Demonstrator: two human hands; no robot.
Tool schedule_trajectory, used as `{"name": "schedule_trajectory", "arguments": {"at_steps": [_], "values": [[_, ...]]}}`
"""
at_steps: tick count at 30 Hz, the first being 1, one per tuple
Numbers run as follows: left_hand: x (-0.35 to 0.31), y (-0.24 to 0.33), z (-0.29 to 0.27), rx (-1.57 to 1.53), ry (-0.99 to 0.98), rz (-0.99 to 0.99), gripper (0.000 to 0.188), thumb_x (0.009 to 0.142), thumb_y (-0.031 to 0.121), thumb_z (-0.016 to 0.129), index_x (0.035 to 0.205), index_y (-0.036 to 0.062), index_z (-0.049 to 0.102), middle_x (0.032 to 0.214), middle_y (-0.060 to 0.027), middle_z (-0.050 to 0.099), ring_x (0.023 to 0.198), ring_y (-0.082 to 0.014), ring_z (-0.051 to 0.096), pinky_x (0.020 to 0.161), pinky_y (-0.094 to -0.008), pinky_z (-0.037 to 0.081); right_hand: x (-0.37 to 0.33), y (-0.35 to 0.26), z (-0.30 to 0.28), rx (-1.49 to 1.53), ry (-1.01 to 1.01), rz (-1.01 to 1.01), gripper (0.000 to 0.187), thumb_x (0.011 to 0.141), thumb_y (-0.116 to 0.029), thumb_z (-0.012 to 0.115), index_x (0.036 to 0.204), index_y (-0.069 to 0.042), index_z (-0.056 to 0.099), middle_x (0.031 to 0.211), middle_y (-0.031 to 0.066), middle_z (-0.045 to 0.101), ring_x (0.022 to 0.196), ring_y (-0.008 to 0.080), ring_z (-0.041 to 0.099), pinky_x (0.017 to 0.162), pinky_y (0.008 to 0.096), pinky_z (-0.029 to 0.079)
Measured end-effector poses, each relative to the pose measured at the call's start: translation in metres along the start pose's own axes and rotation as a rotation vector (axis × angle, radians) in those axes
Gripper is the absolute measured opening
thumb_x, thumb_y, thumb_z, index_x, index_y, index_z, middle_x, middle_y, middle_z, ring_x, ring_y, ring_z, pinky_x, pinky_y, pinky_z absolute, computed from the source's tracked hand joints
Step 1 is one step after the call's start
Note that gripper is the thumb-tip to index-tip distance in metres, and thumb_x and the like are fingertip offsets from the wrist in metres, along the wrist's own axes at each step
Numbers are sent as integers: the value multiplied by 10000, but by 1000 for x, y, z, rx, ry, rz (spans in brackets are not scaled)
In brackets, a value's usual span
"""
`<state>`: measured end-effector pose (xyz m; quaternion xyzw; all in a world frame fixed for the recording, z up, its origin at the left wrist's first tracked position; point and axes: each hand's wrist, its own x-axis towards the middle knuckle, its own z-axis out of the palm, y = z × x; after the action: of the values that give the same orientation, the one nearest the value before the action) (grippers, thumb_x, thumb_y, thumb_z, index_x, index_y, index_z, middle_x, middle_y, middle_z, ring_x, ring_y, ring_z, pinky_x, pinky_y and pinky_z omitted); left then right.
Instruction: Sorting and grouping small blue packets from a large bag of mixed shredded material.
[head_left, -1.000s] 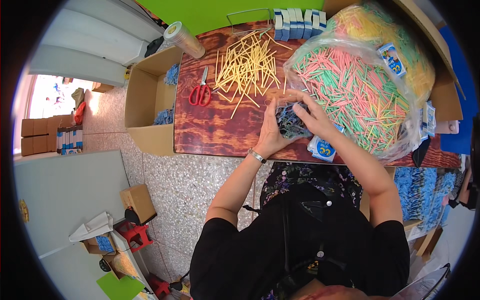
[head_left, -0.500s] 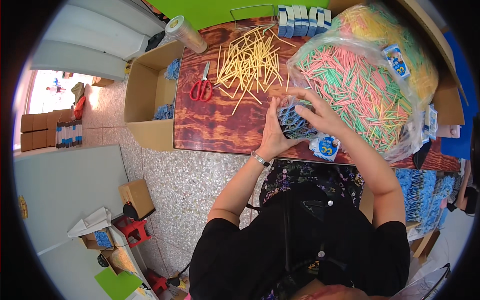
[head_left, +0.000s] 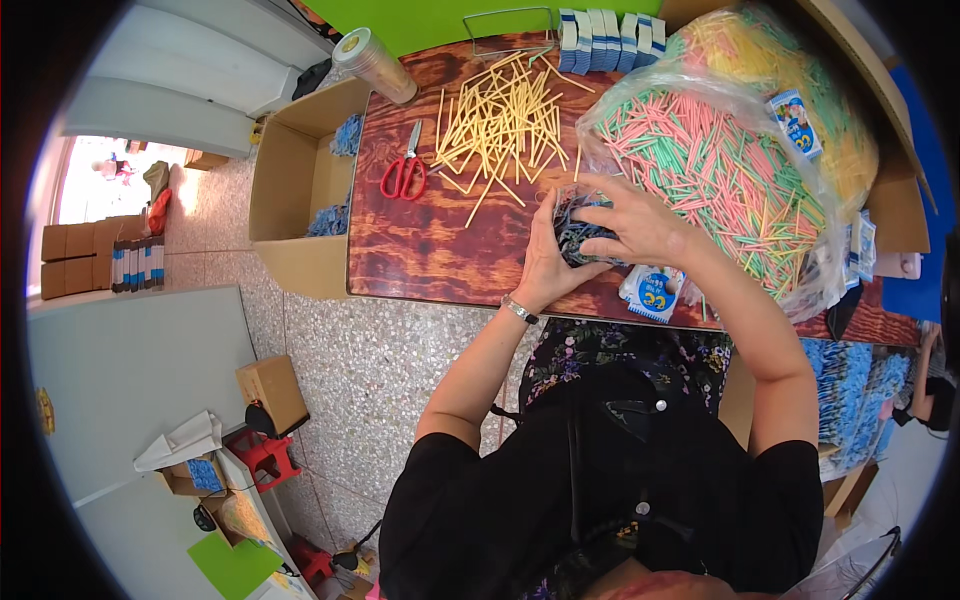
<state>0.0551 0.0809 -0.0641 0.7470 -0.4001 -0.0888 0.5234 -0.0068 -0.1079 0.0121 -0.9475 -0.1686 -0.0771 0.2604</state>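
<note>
— Two hands on one thing, are they?

— Both of mine, yes. My left hand cups the near left side of a small dark blue bundle, fingers curled round it, and my right hand lies over its top and far side, fingers bent down onto it. So both are closed about it; I cannot tell what the bundle is made of.

— Where does it sit?

— At the near edge of the dark wooden table, right of the middle, touching the clear plastic bag of pink and green sticks that bulges on the right.

— And just beside your hands?

— A small white and blue packet lies at the table's near edge, below my right wrist. On my left wrist is a metal watch.

— Farther out?

— A loose heap of yellow sticks is spread on the far middle of the table, with red-handled scissors to its left. A row of blue and white packs stands at the far edge, and a taped roll lies at the far left corner. Left of the table stands an open cardboard box.
</note>
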Motion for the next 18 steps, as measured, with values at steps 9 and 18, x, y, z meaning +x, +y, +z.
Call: {"name": "schedule_trajectory", "arguments": {"at_steps": [9,18], "values": [[2,-8,1,-85,38,-93,1036,585,267,913,1386,7,311,1276,-194,493,1177,-307,537,997,-399,439,-40,-20,-2,149,71,333,898,729,-138,777,1477,-134,280,1314,194,503,1155,368,545,966,435,453],[22,29,12,61,-24,101,1004,602,259,927,1354,-36,330,1294,-177,497,1180,-279,523,1043,-399,391,-49,-21,30,365,526,429,704,740,-14,717,1374,-95,422,1218,194,568,1061,365,569,916,437,463]]}}
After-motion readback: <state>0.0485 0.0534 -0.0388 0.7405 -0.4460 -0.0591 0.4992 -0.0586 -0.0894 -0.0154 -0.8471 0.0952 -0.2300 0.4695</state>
